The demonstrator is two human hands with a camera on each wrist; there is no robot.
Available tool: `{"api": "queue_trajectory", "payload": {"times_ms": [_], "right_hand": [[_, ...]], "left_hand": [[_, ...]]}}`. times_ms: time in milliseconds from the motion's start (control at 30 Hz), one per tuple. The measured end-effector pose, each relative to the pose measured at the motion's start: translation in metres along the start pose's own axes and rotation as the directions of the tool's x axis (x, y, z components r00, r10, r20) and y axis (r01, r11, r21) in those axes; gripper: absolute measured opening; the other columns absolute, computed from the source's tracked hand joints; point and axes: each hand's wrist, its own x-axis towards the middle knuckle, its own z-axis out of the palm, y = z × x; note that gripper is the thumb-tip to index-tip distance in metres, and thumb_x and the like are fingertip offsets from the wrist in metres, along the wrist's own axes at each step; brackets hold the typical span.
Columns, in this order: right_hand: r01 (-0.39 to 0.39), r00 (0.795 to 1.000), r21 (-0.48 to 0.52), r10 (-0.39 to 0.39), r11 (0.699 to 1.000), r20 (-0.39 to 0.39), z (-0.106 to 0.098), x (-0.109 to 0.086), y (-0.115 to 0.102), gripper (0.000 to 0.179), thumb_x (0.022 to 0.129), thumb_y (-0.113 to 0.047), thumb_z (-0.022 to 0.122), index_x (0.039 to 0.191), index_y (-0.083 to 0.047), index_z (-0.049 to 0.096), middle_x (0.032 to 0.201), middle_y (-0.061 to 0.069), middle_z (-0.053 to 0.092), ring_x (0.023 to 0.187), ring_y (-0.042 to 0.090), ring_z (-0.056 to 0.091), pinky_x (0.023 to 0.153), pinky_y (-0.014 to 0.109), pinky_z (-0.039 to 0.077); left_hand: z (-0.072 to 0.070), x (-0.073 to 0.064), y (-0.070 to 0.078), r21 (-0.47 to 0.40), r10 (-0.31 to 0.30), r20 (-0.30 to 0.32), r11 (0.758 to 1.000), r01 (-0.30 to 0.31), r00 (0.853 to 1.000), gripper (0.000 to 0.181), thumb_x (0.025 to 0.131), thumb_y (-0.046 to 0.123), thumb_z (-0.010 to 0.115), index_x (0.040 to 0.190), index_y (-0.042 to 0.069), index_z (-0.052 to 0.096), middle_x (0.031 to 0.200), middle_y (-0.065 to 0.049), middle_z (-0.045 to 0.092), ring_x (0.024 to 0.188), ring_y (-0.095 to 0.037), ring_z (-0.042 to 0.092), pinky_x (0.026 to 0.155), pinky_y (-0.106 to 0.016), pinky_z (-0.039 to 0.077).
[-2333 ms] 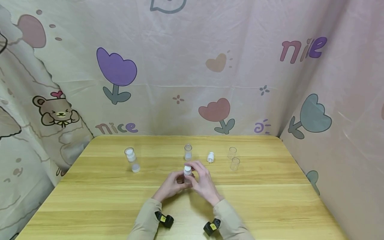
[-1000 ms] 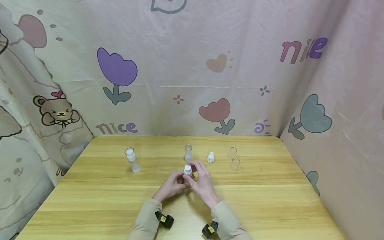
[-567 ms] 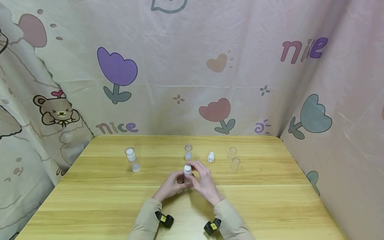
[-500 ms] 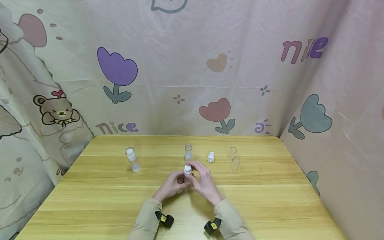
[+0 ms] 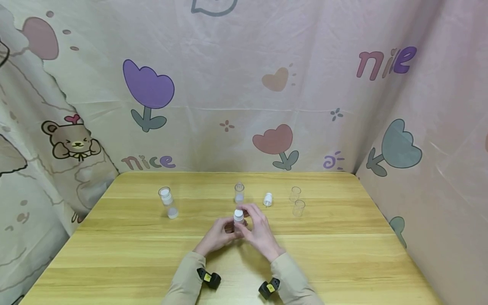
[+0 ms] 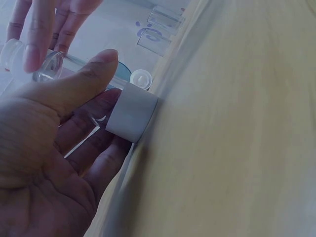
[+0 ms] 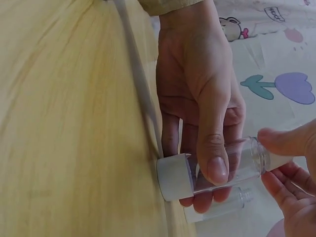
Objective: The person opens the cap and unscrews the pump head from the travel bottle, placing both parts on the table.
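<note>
In the head view a small clear bottle with a white pump top [image 5: 238, 215] stands upright between the hands. The left hand [image 5: 217, 235] grips its body; in the left wrist view the thumb lies along the clear wall, and the white base [image 6: 132, 112] shows beyond the fingers. Around the neck, just below the white top, the right hand [image 5: 261, 233] pinches with thumb and fingers. From the right wrist view, the base [image 7: 175, 177] appears to touch the table, and the right hand [image 7: 296, 168] holds the neck end.
Behind the hands stands an open clear bottle [image 5: 239, 195]. Right of it are a loose white pump head [image 5: 268, 199] and two clear overcaps, one farther [image 5: 295, 194], one nearer [image 5: 299, 208]. A capped bottle [image 5: 173, 212] stands left on the wooden table [image 5: 114, 254]. Printed cloth [image 5: 213, 84] surrounds.
The right hand's thumb and wrist shift slightly left, then right, then a little left again around the bottle's neck. The left hand and the other items stay put.
</note>
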Motion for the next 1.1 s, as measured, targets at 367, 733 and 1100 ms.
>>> {"api": "queue_trajectory", "payload": {"times_ms": [367, 733, 1100], "right_hand": [[0.068, 0.998, 0.016, -0.068, 0.998, 0.009, -0.0022, -0.0003, 0.0020, 0.047, 0.081, 0.005, 0.076, 0.125, -0.003, 0.062, 0.119, 0.011, 0.067, 0.105, 0.024, 0.068, 0.096, 0.037, 0.059], [-0.071, 0.994, 0.003, 0.070, 0.998, 0.078, -0.0032, -0.0004, -0.0015, 0.065, 0.082, -0.007, 0.080, 0.140, -0.006, 0.051, 0.132, 0.011, 0.062, 0.120, 0.026, 0.062, 0.107, 0.046, 0.053], [-0.066, 0.998, 0.022, 0.066, 0.998, -0.018, 0.0004, 0.0003, -0.0029, 0.046, 0.078, 0.000, 0.081, 0.119, -0.008, 0.061, 0.108, 0.006, 0.064, 0.099, 0.020, 0.063, 0.090, 0.038, 0.058]], "left_hand": [[0.0003, 0.0001, 0.0035, 0.004, -0.004, -0.010, 1.000, 0.004, 1.000, 0.038, 0.090, 0.013, 0.074, 0.124, -0.002, 0.066, 0.122, -0.021, 0.071, 0.110, -0.033, 0.070, 0.096, -0.021, 0.056], [-0.0004, 0.0017, -0.0022, -0.021, 0.010, 0.006, 1.000, -0.010, 1.000, 0.035, 0.090, 0.008, 0.072, 0.122, -0.005, 0.066, 0.122, -0.024, 0.070, 0.115, -0.038, 0.068, 0.100, -0.022, 0.056], [-0.0008, 0.0002, 0.0002, -0.024, -0.006, 0.000, 1.000, 0.006, 1.000, 0.036, 0.090, 0.009, 0.074, 0.123, -0.003, 0.066, 0.123, -0.023, 0.070, 0.115, -0.037, 0.068, 0.101, -0.027, 0.057]]}}
